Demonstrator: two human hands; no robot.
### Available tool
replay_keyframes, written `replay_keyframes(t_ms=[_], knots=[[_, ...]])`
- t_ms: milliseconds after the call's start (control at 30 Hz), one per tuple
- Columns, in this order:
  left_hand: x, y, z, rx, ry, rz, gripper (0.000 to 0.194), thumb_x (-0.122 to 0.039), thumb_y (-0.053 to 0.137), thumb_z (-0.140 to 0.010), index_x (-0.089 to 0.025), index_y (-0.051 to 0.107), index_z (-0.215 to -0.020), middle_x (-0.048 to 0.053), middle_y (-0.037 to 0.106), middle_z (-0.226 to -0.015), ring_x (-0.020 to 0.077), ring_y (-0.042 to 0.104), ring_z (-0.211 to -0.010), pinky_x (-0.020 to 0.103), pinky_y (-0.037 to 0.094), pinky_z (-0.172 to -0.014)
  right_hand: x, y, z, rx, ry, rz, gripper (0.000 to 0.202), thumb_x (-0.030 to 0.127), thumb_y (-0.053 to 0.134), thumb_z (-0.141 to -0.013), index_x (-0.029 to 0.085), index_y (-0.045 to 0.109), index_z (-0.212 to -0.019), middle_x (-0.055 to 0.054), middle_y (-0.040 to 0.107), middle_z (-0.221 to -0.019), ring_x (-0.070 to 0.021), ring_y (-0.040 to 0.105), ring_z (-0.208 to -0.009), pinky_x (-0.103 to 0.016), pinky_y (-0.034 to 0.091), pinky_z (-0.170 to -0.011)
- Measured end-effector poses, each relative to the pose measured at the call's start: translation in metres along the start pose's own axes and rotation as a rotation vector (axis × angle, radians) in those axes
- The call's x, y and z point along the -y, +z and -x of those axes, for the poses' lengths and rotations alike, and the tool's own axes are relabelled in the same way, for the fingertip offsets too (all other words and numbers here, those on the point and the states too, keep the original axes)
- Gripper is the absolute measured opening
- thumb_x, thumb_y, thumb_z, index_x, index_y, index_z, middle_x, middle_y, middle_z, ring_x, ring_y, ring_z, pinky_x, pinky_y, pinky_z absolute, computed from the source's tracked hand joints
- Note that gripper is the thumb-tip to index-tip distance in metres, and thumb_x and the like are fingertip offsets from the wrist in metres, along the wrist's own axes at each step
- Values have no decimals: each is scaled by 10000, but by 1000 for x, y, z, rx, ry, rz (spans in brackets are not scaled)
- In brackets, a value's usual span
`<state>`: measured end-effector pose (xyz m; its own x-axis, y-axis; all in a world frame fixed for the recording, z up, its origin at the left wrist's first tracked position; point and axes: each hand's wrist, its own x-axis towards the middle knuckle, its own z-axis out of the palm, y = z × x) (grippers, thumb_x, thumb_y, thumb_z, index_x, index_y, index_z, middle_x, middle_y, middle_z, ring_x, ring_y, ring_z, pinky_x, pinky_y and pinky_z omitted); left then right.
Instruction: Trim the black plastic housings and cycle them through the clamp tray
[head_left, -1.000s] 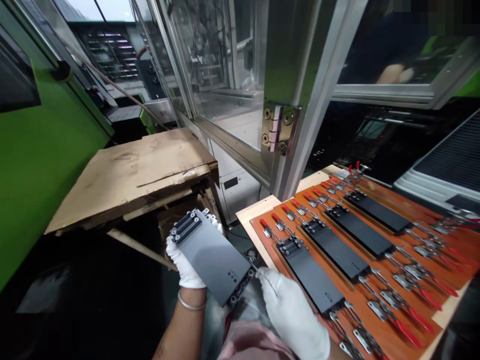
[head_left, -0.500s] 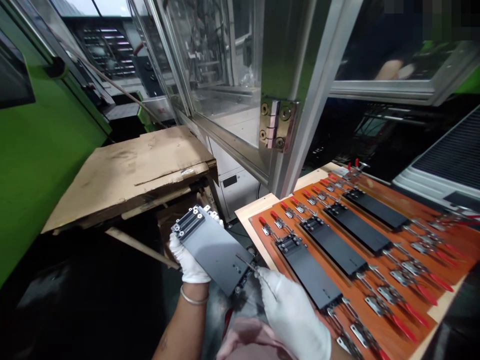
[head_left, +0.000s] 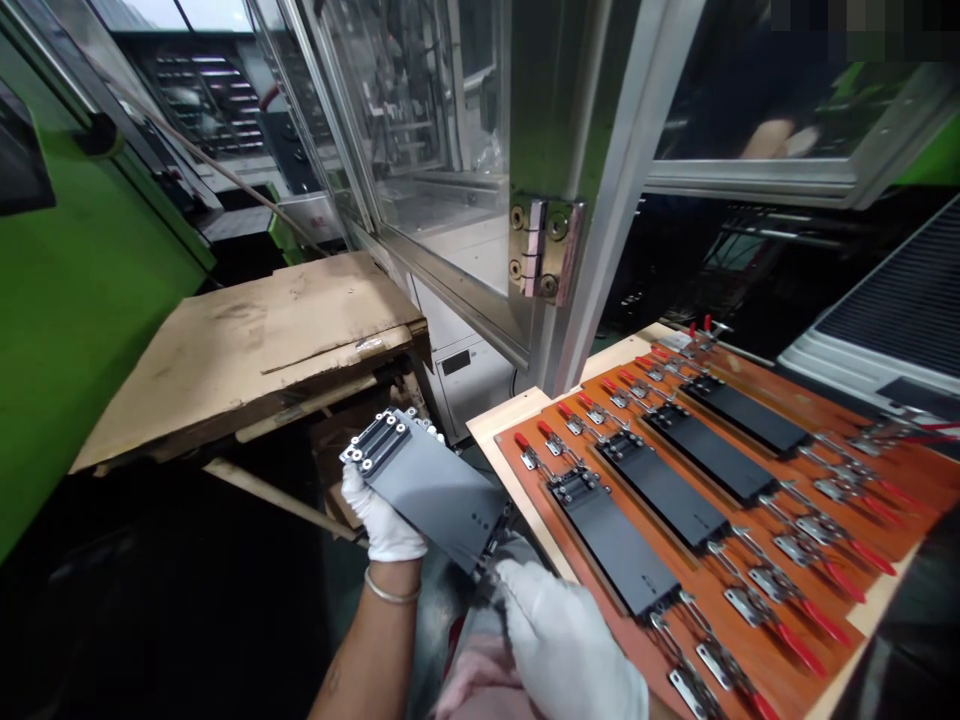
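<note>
My left hand point(head_left: 384, 520), in a white glove, is closed around a flat grey rectangular panel point(head_left: 439, 485) from below and holds it tilted. Several ring-ended posts line the panel's far end, and small dark holes show near its other end. My gloved right hand point(head_left: 566, 625) is at that nearer end, its fingers pinched on a thin metal tool. Only a blurred bit of the tool shows by the panel's edge; the fingers hide the rest.
To the right, an orange board point(head_left: 540, 520) carries several dark panels point(head_left: 615, 545) between red-handled toggle clamps point(head_left: 795, 640). Cardboard point(head_left: 300, 310) covers a stand at left. A hinged metal door frame point(head_left: 600, 250) stands ahead. Another person's arm point(head_left: 769, 138) shows behind glass.
My right hand has moved down and slightly left, taking the thin tool from the panel's face to its near end edge. My left hand still holds the panel, almost in place.
</note>
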<state>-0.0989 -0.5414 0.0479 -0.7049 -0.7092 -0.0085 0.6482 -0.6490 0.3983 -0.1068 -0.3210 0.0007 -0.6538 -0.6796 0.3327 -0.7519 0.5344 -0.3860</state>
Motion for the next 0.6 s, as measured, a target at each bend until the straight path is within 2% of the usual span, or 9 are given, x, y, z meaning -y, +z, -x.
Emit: replay_keyframes(t_ms=[167,333,400,500,600], knots=[[2,-2,-2,48,-8,12,679,-671,555,-772,-207,631,-1262,103,722,-1189,298,671,-1063,490,453,-1037,2,-6,-5,67,-60,-23,310,240,453,-967,290,734,-1089,-59,763,-957,-201,722,-751,-243,570,-668],[2,-2,-4,52,-3,28,708,-668,588,-743,-181,633,-1254,119,730,-1161,307,668,-1061,492,451,-1034,5,-2,-7,-124,-75,-18,306,212,458,-959,255,729,-1095,-61,760,-885,-201,725,-764,-236,566,-692],[1,-1,-4,46,2,40,678,-644,592,-753,-180,640,-1245,114,733,-1156,309,666,-1067,490,455,-1029,7,-1,-5,-138,-73,-40,313,200,449,-944,270,726,-1071,-43,751,-841,-202,716,-709,-250,562,-642],[0,-1,-4,36,12,88,633,-614,580,-780,-196,638,-1252,89,723,-1195,300,647,-1112,489,453,-1037,4,-6,-10,-112,5,-255,264,278,474,-947,279,723,-1035,-42,752,-875,-217,719,-747,-273,569,-638],[-1,-5,-5,38,-31,126,637,-614,569,-792,-201,626,-1274,84,709,-1235,305,637,-1139,504,452,-1038,-3,-17,-29,-97,215,-611,296,409,457,-979,232,694,-962,-66,726,-810,-208,694,-712,-273,562,-615]])
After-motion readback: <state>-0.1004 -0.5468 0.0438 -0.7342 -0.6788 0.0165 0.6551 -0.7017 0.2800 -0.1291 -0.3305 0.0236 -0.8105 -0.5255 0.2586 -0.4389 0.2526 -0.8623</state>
